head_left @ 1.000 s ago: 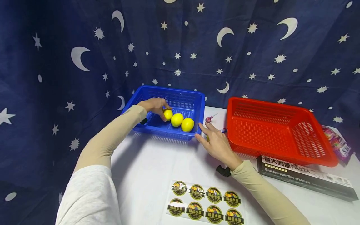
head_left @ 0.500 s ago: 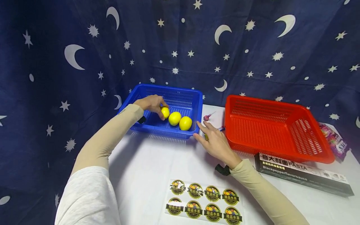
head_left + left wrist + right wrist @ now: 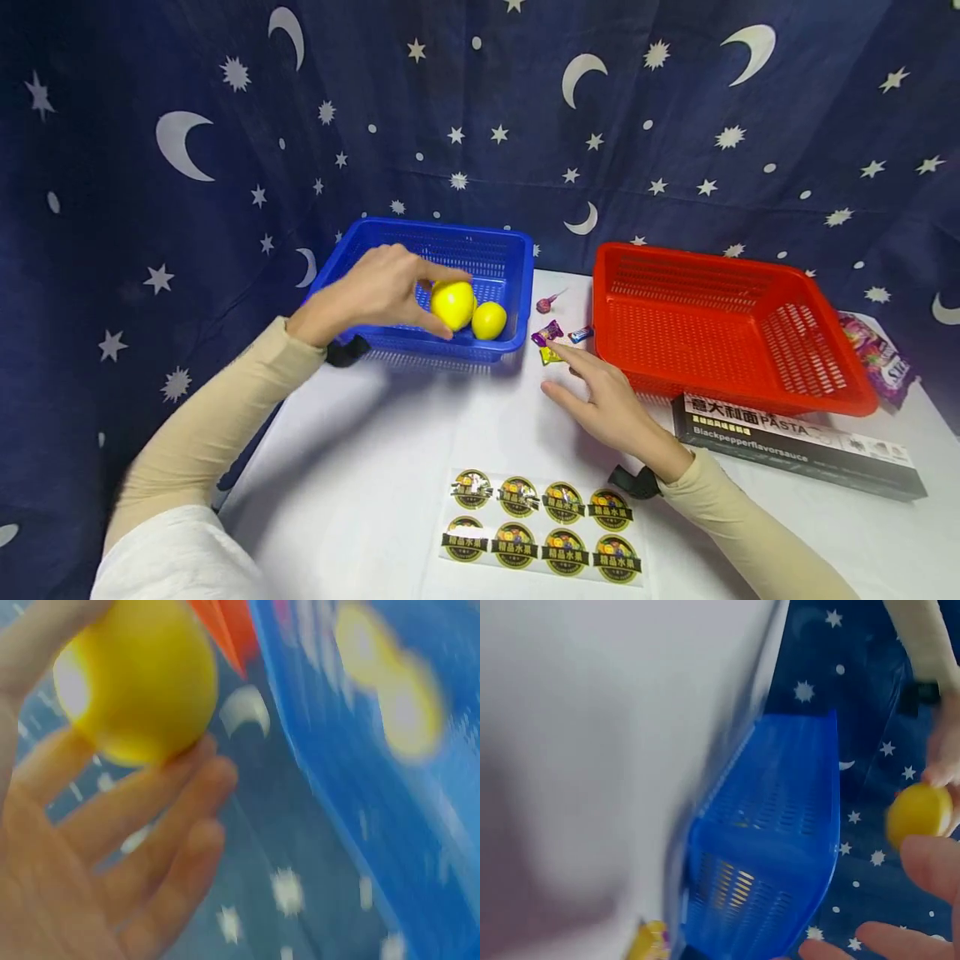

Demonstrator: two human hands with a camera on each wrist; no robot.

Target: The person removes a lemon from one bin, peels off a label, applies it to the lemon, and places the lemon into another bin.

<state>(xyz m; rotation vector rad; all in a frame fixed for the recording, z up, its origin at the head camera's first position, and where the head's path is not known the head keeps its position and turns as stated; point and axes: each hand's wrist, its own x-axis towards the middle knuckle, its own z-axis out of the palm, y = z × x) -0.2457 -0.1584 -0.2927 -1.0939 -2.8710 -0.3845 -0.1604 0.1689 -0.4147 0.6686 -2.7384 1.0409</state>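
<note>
My left hand (image 3: 382,287) pinches a lemon (image 3: 453,305) between thumb and fingers, raised above the blue basket (image 3: 431,342). Seen from the left wrist, the held lemon (image 3: 142,682) lies against the fingertips. Two more lemons stay in the basket, blurred in that view; in the head view one lemon (image 3: 489,321) shows plainly and the other is mostly hidden behind the held one. My right hand (image 3: 611,408) hovers over the white table with fingers spread and holds nothing. Just beyond its fingertips lie a purple-wrapped candy (image 3: 547,333) and a yellow-wrapped candy (image 3: 550,356).
A red basket (image 3: 690,325) stands at the right, a pasta box (image 3: 798,446) in front of it and a purple candy bag (image 3: 877,358) beside it. Between the baskets lie a lollipop (image 3: 545,305) and a blue-wrapped candy (image 3: 581,334). A sticker sheet (image 3: 542,525) lies near the front.
My left hand has lifted the lemon up from the basket floor toward me. My right hand has left the blue basket's corner and drawn back to the right, uncovering the candies.
</note>
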